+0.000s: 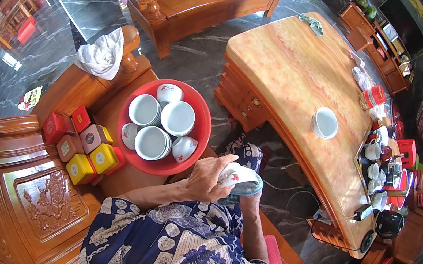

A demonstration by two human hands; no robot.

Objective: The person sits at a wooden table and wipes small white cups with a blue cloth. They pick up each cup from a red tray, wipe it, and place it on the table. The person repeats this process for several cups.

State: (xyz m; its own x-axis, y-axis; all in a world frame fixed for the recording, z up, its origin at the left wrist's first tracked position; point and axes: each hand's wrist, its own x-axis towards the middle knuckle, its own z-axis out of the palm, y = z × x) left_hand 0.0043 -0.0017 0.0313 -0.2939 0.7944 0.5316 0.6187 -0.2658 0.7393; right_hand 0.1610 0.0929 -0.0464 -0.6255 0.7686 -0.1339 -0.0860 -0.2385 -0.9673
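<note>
My left hand [205,175] grips a white bowl [237,174] with a red flower pattern, tilted on its side. A blue-green cloth [246,186] lies against the rim of that bowl. My right hand [251,198] holds the cloth and is mostly hidden beneath it. Left of my hands, a red plastic basin [203,139] stands on the wooden bench [131,179]. Stacks of white bowls [177,118] sit in it, with single flowered bowls [184,148] leaning between them. On the stone-topped table [277,64] to the right stands a small stack of white bowls [325,123].
Red, pink and yellow boxes [92,141] are piled on the bench at left. A white towel [103,52] hangs over the armrest. A tea tray [360,157] with cups and a red-lidded jar [374,96] line the table's far right side. Cables [284,187] hang near the table's front edge.
</note>
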